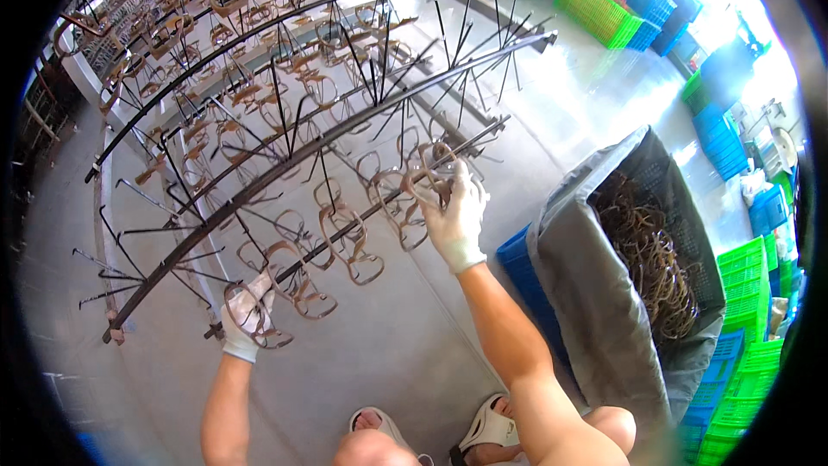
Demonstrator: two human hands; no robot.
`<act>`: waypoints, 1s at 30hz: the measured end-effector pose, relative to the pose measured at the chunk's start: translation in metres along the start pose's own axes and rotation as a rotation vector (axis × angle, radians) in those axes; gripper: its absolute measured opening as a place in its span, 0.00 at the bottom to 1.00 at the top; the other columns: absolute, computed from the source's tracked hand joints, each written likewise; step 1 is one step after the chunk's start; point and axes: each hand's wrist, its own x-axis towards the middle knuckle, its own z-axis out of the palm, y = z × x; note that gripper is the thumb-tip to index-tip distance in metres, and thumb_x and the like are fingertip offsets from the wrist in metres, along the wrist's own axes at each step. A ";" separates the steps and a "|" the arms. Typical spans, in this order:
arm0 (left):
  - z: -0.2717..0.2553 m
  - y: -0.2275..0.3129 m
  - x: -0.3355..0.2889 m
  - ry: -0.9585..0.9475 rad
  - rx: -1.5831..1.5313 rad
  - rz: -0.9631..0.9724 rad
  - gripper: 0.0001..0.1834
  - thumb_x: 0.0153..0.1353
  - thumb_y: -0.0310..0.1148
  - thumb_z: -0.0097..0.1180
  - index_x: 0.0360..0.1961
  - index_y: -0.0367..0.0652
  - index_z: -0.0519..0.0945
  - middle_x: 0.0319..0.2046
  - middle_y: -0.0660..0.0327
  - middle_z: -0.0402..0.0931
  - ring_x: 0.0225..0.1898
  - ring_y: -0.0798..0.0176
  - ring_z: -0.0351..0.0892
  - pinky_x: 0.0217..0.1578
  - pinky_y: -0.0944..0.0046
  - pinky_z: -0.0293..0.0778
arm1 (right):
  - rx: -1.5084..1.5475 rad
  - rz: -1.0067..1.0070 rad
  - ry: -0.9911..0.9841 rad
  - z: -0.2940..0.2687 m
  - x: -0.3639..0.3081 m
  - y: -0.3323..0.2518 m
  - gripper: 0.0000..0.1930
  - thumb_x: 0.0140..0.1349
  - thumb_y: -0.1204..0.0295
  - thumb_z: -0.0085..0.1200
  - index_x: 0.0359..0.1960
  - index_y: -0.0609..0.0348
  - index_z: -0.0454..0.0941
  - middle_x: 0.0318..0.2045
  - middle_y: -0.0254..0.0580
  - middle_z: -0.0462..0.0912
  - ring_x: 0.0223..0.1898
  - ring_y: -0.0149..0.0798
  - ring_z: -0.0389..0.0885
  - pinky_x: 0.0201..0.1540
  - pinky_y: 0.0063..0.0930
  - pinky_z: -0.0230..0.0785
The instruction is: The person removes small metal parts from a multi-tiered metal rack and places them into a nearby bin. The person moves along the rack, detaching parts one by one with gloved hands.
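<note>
My left hand (246, 315), in a white glove, is closed at the near left end of a dark rack bar (345, 231); a brown eyeglass frame (274, 346) is in its fingers. Toward the bar's far right end, my right hand (457, 220), gloved too, has its fingers curled around another brown eyeglass frame (414, 179). Between the hands, several more frames (358, 269) hang along the same bar. Above it runs a long black bar (332, 129) with thin prongs sticking out on both sides. Glove and frames partly hide the fingertips.
Beside my right arm stands a grey cloth-lined bin (586, 293) with a tangled heap of brown frames (642, 242) inside. Further rack rows loaded with frames (228, 0) fill the upper left. Green crates (595, 13) and blue crates (720, 142) line the right side.
</note>
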 end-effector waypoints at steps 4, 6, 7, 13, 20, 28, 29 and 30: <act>0.003 -0.007 -0.003 0.032 -0.044 0.000 0.18 0.52 0.19 0.62 0.46 0.44 0.85 0.43 0.54 0.84 0.46 0.56 0.85 0.47 0.62 0.80 | 0.226 0.124 -0.073 -0.007 0.008 0.025 0.34 0.55 0.72 0.62 0.64 0.65 0.63 0.36 0.42 0.82 0.49 0.46 0.76 0.61 0.51 0.57; 0.000 -0.002 0.000 0.026 0.025 0.011 0.18 0.52 0.19 0.62 0.46 0.43 0.85 0.43 0.54 0.84 0.46 0.57 0.85 0.47 0.62 0.80 | 0.469 0.364 0.050 -0.023 0.014 0.032 0.30 0.58 0.73 0.60 0.62 0.65 0.65 0.36 0.44 0.83 0.43 0.43 0.78 0.55 0.46 0.64; 0.000 -0.004 -0.002 0.030 0.019 0.005 0.18 0.52 0.18 0.62 0.46 0.43 0.85 0.43 0.54 0.84 0.46 0.57 0.85 0.47 0.62 0.80 | 0.507 0.441 0.106 -0.030 0.014 0.026 0.30 0.58 0.72 0.61 0.62 0.65 0.65 0.37 0.46 0.82 0.42 0.44 0.78 0.54 0.46 0.65; 0.005 -0.012 -0.008 0.038 -0.025 0.015 0.20 0.50 0.17 0.62 0.47 0.42 0.84 0.45 0.54 0.84 0.47 0.56 0.84 0.47 0.62 0.80 | 0.207 0.175 -0.216 -0.001 -0.042 -0.074 0.41 0.48 0.68 0.68 0.65 0.60 0.61 0.38 0.50 0.78 0.51 0.56 0.72 0.62 0.55 0.57; 0.000 -0.004 -0.006 0.003 0.029 -0.010 0.17 0.53 0.24 0.64 0.46 0.43 0.84 0.43 0.54 0.84 0.44 0.54 0.85 0.44 0.60 0.80 | 0.127 0.159 -0.077 0.003 -0.035 -0.068 0.35 0.47 0.72 0.64 0.60 0.63 0.66 0.33 0.42 0.79 0.49 0.51 0.73 0.65 0.52 0.51; 0.003 -0.019 -0.014 0.031 0.064 -0.040 0.20 0.51 0.22 0.65 0.47 0.45 0.84 0.42 0.57 0.85 0.43 0.58 0.86 0.43 0.62 0.81 | 0.409 0.314 -0.007 -0.017 -0.021 -0.063 0.25 0.54 0.75 0.61 0.55 0.62 0.70 0.28 0.37 0.75 0.31 0.37 0.73 0.46 0.39 0.64; 0.005 -0.017 -0.016 0.036 0.031 -0.031 0.20 0.51 0.22 0.65 0.48 0.45 0.84 0.42 0.57 0.85 0.43 0.58 0.85 0.44 0.63 0.81 | 0.523 0.420 0.060 -0.030 -0.016 -0.059 0.22 0.56 0.76 0.60 0.53 0.62 0.71 0.28 0.37 0.75 0.26 0.34 0.73 0.41 0.35 0.66; 0.006 -0.016 -0.017 -0.019 -0.021 -0.097 0.21 0.51 0.21 0.65 0.49 0.44 0.83 0.44 0.57 0.84 0.45 0.58 0.85 0.46 0.63 0.80 | 0.414 0.349 0.145 -0.028 -0.018 -0.057 0.22 0.55 0.77 0.60 0.53 0.63 0.71 0.28 0.37 0.75 0.26 0.35 0.73 0.41 0.35 0.66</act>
